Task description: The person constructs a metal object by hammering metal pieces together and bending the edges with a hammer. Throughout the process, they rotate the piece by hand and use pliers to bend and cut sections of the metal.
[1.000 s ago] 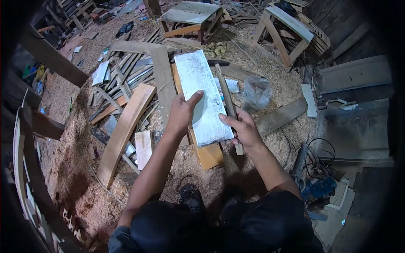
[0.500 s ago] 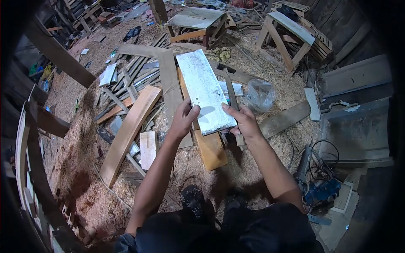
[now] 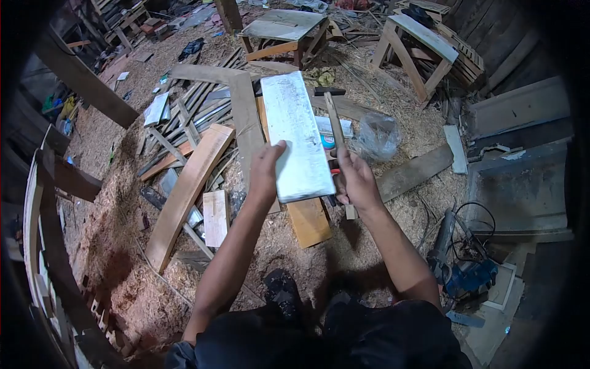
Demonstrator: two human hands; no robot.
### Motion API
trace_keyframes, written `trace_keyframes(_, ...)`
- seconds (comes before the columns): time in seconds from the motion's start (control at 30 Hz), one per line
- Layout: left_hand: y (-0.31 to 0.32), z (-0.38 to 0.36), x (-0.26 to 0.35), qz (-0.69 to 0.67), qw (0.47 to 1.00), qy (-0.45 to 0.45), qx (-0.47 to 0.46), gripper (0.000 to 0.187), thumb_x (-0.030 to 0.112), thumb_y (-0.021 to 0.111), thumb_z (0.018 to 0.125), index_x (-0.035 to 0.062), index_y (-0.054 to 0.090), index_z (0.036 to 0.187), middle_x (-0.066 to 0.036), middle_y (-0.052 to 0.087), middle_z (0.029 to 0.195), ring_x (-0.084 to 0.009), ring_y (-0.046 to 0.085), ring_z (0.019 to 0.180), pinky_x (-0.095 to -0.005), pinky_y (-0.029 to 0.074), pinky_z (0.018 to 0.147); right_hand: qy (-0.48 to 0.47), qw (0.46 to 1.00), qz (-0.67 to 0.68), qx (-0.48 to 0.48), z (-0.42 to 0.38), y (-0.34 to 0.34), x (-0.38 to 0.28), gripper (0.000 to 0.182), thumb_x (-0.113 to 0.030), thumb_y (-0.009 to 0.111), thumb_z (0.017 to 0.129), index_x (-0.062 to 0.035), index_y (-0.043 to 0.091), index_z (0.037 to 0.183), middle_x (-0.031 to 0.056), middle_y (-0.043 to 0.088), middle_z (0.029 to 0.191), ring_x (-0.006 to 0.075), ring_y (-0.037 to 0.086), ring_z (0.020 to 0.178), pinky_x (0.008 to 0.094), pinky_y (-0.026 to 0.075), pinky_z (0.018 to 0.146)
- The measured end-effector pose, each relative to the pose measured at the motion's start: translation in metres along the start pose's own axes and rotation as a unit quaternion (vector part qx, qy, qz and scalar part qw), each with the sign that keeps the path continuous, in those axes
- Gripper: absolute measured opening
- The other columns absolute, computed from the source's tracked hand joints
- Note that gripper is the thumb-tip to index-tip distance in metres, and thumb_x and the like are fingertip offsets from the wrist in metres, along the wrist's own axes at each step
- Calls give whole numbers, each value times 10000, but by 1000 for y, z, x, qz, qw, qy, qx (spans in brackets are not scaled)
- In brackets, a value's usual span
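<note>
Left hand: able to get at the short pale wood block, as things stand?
Probably not right away: the left hand is holding the white board. Freed, it likely could: the pale wood block shows beside the left forearm with nothing lying on it.

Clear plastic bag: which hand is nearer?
Right. In the picture, the right hand is just below the bag; the left hand is farther left, on the white board.

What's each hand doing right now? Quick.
Left hand: closed on the left edge of the white board.
Right hand: closed around a wooden handle; board contact unclear.
</note>
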State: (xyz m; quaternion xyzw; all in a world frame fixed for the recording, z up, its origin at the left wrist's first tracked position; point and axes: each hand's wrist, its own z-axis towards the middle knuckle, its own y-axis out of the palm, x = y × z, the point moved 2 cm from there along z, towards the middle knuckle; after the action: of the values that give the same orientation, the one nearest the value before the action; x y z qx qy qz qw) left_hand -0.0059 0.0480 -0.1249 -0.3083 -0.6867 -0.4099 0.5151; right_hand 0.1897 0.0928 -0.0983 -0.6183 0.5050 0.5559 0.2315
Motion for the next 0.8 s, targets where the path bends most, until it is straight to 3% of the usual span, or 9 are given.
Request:
trace_keyframes(0.17, -43, 26, 4, -278, 952, -91, -96, 468, 241, 579, 881, -107, 547, 1191, -210, 675, 1018, -284, 694, 868, -364, 583, 774, -79, 995, -52, 13, -16, 3, 11, 287, -275, 566, 1001, -5, 520, 1089, 3, 561, 766, 31, 493, 577, 204, 393, 475)
trace_keyframes(0.2, -53, 32, 3, -357, 924, -93, -102, 441, 234, 570, 880, -86, 531, 1182, -194, 668, 962, -268, 693, 835, -360, 590, 750, -142, 985, -101, 18, -17, 3, 17, 270, -254, 563, 1002, -4, 529, 1098, 7, 569, 782, 38, 517, 677, 219, 425, 598)
trace_keyframes(0.3, -71, 42, -5, -497, 851, -67, -156, 435, 237, 549, 882, -99, 547, 1159, -194, 684, 917, -268, 695, 685, -319, 591, 611, -111, 989, -97, -17, -37, 8, 5, 280, -237, 616, 968, -5, 544, 1108, 3, 581, 815, 45, 520, 736, 217, 428, 649)
trace_keyframes(0.37, -77, 41, -1, -449, 866, -20, -220, 450, 286, 539, 873, -82, 561, 1130, -193, 671, 895, -248, 671, 628, -312, 565, 556, -130, 981, -145, -19, -41, 11, 3, 331, -227, 688, 918, -2, 546, 1114, 13, 596, 845, 60, 536, 761, 224, 439, 660)
trace_keyframes(0.43, -70, 30, 4, -431, 883, -5, -186, 480, 339, 542, 854, -59, 580, 1119, -161, 661, 864, -256, 659, 793, -412, 538, 755, -182, 948, -261, 5, -39, 10, 11, 393, -216, 743, 874, 6, 535, 1122, 39, 619, 875, 88, 570, 789, 253, 467, 673)
trace_keyframes(0.47, -63, 22, 7, -418, 896, 0, -149, 498, 373, 546, 840, -42, 593, 1111, -139, 654, 844, -264, 645, 916, -485, 504, 906, -212, 937, -278, 21, -37, 16, 9, 463, -203, 797, 811, 11, 518, 1112, 110, 665, 913, 181, 658, 839, 329, 512, 705)
trace_keyframes(0.63, -61, 14, -23, -470, 828, 43, -304, 506, 373, 547, 793, -22, 616, 1100, -164, 660, 937, -336, 546, 1151, -598, 313, 1089, -222, 920, -317, 71, -8, 13, 36, 350, -124, 756, 817, 3, 539, 1060, 164, 696, 920, 309, 705, 870, 386, 540, 732)
trace_keyframes(0.73, -85, 24, -33, -302, 894, 24, -329, 555, 423, 535, 833, -41, 600, 1131, -207, 659, 1002, -358, 548, 1182, -547, 333, 1100, -216, 917, -321, 99, -3, 10, 46, 263, -40, 736, 807, -33, 594, 1029, 106, 725, 982, 261, 711, 845, 354, 542, 728)
trace_keyframes(0.8, -109, 28, -41, -192, 948, -80, -242, 715, 600, 453, 919, -35, 551, 1230, -213, 640, 1115, -354, 560, 1178, -505, 392, 1057, -352, 845, -391, 94, 12, -6, 76, 252, -15, 716, 814, -48, 601, 1036, 111, 723, 995, 282, 711, 844, 355, 549, 715)
